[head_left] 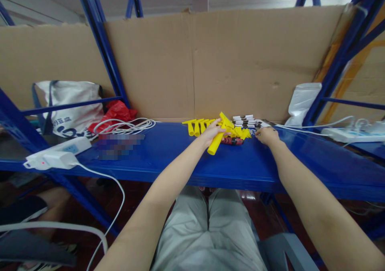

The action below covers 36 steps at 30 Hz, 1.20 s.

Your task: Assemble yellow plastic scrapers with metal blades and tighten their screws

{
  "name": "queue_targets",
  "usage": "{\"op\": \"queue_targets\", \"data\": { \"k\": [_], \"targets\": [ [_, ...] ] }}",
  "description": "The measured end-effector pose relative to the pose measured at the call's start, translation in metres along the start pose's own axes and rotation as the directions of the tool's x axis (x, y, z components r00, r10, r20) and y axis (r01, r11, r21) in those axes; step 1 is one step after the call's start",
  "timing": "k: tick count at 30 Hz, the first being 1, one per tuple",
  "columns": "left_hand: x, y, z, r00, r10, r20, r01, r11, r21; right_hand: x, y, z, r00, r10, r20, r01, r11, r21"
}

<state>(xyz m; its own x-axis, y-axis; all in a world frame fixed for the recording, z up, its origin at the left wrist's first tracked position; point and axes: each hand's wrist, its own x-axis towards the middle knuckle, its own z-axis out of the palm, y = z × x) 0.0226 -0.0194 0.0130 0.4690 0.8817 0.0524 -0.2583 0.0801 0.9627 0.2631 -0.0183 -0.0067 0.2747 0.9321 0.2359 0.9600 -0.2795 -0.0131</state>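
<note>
Head view: holding a yellow tubular piece (214,145) in the left hand (213,132), just above the blue worktop (168,150); reaching to small parts (252,131) with the right hand (267,135), unable to tell its grip. Probably midway, judging by the yellow row (197,129) and the loose yellow parts (242,133) remaining.

Shelf front (237,164) is passable; cardboard (240,62) blocks behind.

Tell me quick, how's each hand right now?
Left hand: closed, holding a yellow tubular piece.
Right hand: curled; whether it holds anything cannot be told.
</note>
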Motion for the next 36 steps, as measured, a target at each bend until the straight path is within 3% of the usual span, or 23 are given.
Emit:
{"op": "queue_targets", "data": {
  "k": [23,28,33,36],
  "targets": [
    [-0.005,-0.001,0.003,0.998,-0.039,0.048,0.037,0.999,0.023,-0.002,-0.011,0.001,0.998,-0.063,0.001,0.063,0.993,-0.099],
    [-0.004,-0.003,0.002,0.997,-0.045,0.066,0.043,0.999,0.028,0.0,-0.02,-0.008,0.983,-0.103,-0.155,0.131,0.975,0.182],
    [0.002,-0.01,0.001,0.996,-0.035,0.08,0.03,0.998,0.054,-0.006,-0.037,-0.018,0.9,-0.174,-0.401,0.379,0.768,0.517],
    [0.004,-0.014,0.0,0.994,-0.039,0.104,0.03,0.995,0.091,-0.012,-0.049,-0.018,0.871,-0.234,-0.432,0.469,0.656,0.591]
  ]
}}
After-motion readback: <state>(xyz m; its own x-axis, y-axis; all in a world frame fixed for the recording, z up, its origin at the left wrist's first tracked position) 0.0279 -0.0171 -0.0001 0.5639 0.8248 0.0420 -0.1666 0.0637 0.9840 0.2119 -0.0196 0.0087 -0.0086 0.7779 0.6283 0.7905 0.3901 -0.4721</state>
